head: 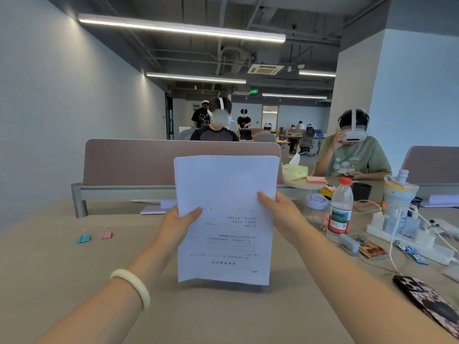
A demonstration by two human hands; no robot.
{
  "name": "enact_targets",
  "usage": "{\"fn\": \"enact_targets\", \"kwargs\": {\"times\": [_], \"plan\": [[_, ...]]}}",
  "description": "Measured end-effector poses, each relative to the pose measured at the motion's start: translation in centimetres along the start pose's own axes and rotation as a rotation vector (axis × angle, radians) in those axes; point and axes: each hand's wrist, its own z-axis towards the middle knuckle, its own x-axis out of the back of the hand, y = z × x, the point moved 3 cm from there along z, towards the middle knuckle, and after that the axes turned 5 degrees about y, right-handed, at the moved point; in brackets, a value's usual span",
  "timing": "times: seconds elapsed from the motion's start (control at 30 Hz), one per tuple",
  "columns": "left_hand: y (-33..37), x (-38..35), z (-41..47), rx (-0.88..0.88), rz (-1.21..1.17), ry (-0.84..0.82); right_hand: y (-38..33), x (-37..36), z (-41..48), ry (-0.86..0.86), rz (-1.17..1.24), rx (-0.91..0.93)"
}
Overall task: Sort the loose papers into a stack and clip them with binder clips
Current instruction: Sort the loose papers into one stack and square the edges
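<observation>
Above the table, the papers stood upright as one gathered stack with nearly even edges, so sorting looked mostly done. The left hand and right hand pinched its sides, thumbs in front and other fingers hidden behind. The blue clip and pink clip lay untouched, well to the left; the clipping was not yet done.

Print on papers upside-down, too blurred to read; bottle label & green ceiling sign illegible.

Matt paper sheets, plastic bottle
</observation>
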Motion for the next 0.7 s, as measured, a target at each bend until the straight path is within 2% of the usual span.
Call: {"fn": "enact_targets", "kwargs": {"times": [0.1, 0.27, 0.37, 0.53, 0.7], "plan": [[0.6, -0.2, 0.3, -0.025, 0.009, -0.004, -0.6, -0.2, 0.7, 0.067, 0.076, 0.078], [-3.4, -0.2, -0.8, 0.082, 0.08, -0.073, 3.9, -0.8, -0.5, 0.15, -0.029, 0.064], [-3.3, -1.2, -0.4, 0.08, 0.069, -0.007, 4.5, -0.8, -0.4, 0.24, -0.077, 0.099], [-2.4, -1.1, 0.2, 0.063, 0.039, 0.025, 2.8, -0.5, 0.2, 0.182, -0.082, 0.138], [-5.2, -1.5, -1.9, 0.113, 0.024, 0.073, 8.0, -0.9, -0.5, 0.173, -0.079, 0.033]]}}
